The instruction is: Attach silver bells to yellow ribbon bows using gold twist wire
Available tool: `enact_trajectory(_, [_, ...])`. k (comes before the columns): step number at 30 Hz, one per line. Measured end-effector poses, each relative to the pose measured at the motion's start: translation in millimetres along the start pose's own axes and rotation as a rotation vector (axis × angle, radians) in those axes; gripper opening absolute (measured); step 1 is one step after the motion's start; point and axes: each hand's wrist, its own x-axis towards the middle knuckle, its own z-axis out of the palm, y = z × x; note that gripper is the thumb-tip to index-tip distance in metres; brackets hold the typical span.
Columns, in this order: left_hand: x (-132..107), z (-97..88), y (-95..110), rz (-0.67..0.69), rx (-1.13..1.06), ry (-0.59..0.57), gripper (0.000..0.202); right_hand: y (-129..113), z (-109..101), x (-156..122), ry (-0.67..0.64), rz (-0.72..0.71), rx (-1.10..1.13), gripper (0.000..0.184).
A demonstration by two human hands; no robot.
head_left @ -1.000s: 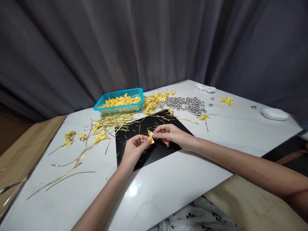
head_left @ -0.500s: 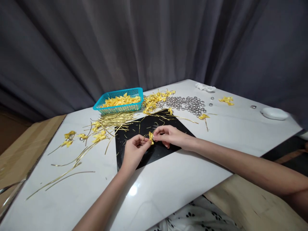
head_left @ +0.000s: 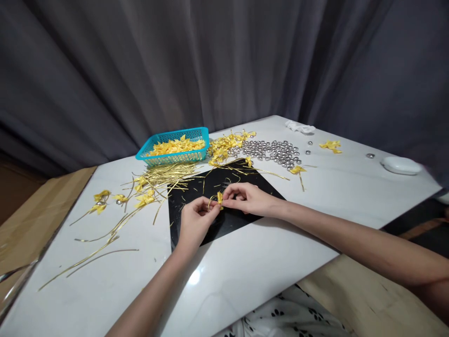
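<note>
Yellow cloth makes up the small bow (head_left: 220, 197) near the centre of the frame. The left hand (head_left: 197, 216) pinches it from one side, thumb and fingers drawn narrow, with a thin gold loop (head_left: 210, 201) standing out beside them. The right hand (head_left: 250, 199) pinches its other side between thumb and forefinger — whatever small part lies under those fingertips is too covered to tell. Both hands are over a black mat (head_left: 224, 229), strewn with scraps, on the white table (head_left: 273, 262).

Left of upper centre, a blue basket (head_left: 191, 157) holds a mass of yellow pieces (head_left: 177, 146), and gold wires (head_left: 170, 174) lie heaped just below it. More bows (head_left: 224, 147) are piled to the basket's right, next to a spread of silver beads (head_left: 275, 152). At the left of the frame, a few loose bows (head_left: 145, 199) lie near long wire strands (head_left: 93, 257) that reach into the lower left. Towards the right edge sits a white oval case (head_left: 401, 165) — well apart from the hands. Grey curtains (head_left: 210, 61) fill the upper frame.
</note>
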Motion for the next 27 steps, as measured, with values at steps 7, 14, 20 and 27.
enact_trajectory(7, [-2, 0.7, 0, 0.045, 0.067, -0.003, 0.012, -3, 1, -2, 0.076, -0.069, -0.156, 0.009])
enact_trajectory(14, [-4, 3.6, -6, 0.057, 0.116, -0.050, 0.009, -6, 2, -2, 0.043, -0.047, -0.086, 0.010])
enact_trajectory(20, [-1, 7.5, -6, -0.026, 0.029, -0.086, 0.012, 2, 5, 4, 0.030, 0.032, 0.110, 0.006])
enact_trajectory(27, [7, 2.1, -2, -0.134, -0.138, -0.165, 0.020, 3, -1, 3, -0.029, 0.121, 0.341, 0.021])
